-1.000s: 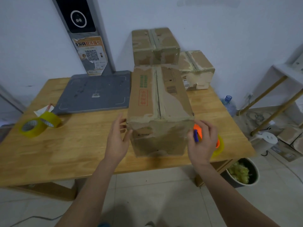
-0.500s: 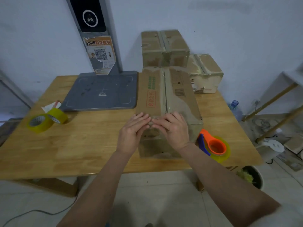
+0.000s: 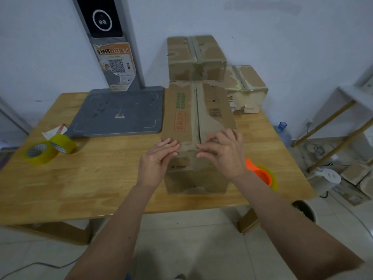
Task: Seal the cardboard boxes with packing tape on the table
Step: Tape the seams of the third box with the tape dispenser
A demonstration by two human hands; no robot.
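A long worn cardboard box (image 3: pixel 187 110) lies on the wooden table (image 3: pixel 96 178), its top seam running away from me. My left hand (image 3: pixel 156 160) presses flat fingers on the box's near top edge, left of the seam. My right hand (image 3: pixel 224 150) rests on the near top edge right of the seam, fingers slightly bent on the cardboard. An orange tape dispenser with a yellowish roll (image 3: pixel 262 174) lies on the table just right of the box, partly hidden by my right wrist. Two loose tape rolls (image 3: pixel 48 149) sit at the table's left.
Two taped boxes stand behind: one (image 3: pixel 195 57) stacked at the back, another (image 3: pixel 246 89) to its right. A grey scale platform (image 3: pixel 119 112) with an upright post (image 3: pixel 109 37) fills the back left. A water bottle (image 3: pixel 282 132), shelf frame and bin (image 3: pixel 304 211) stand on the floor at right.
A second ago my hands were at the box's sides, the right one holding the orange dispenser. The dispenser was set down, both hands moved onto the near top edge, then spread slightly apart.
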